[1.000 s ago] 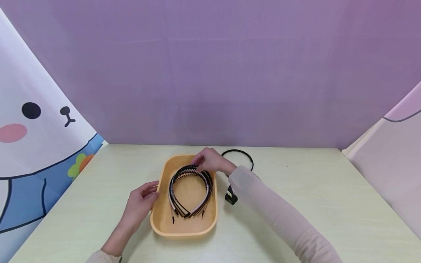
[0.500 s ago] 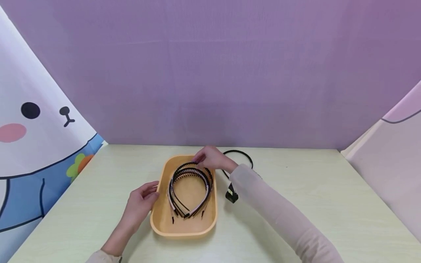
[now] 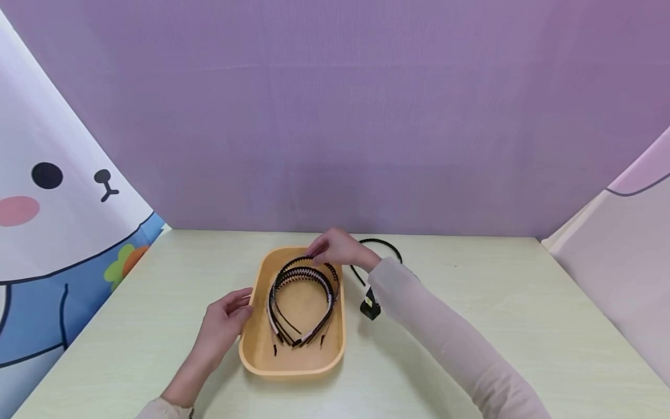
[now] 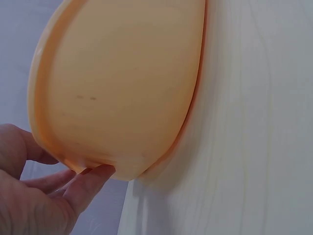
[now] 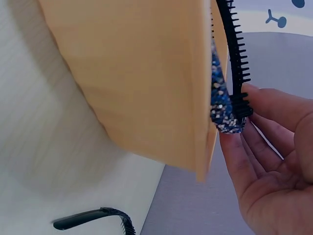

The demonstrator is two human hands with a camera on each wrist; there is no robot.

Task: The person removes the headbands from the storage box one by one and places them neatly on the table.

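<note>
An orange tray with raised walls holds several nested toothed headbands, mostly black, with some paler ones among them. My left hand grips the tray's left side; in the left wrist view its digits meet the outer wall at the rim. Over the tray's far right corner, my right hand pinches the top of a black headband between thumb and fingers. A blue-and-silver glittery band sits against the black teeth at those fingertips. The headband's lower ends are still down in the tray.
Another black toothed headband lies on the table just right of the tray, partly under my right forearm. A black object shows beside that sleeve. Behind the pale table rises a purple backdrop.
My right hand has moved slightly up and away, raising the top of the pinched headband apart from the nested stack. The left hand and tray have stayed in place.
</note>
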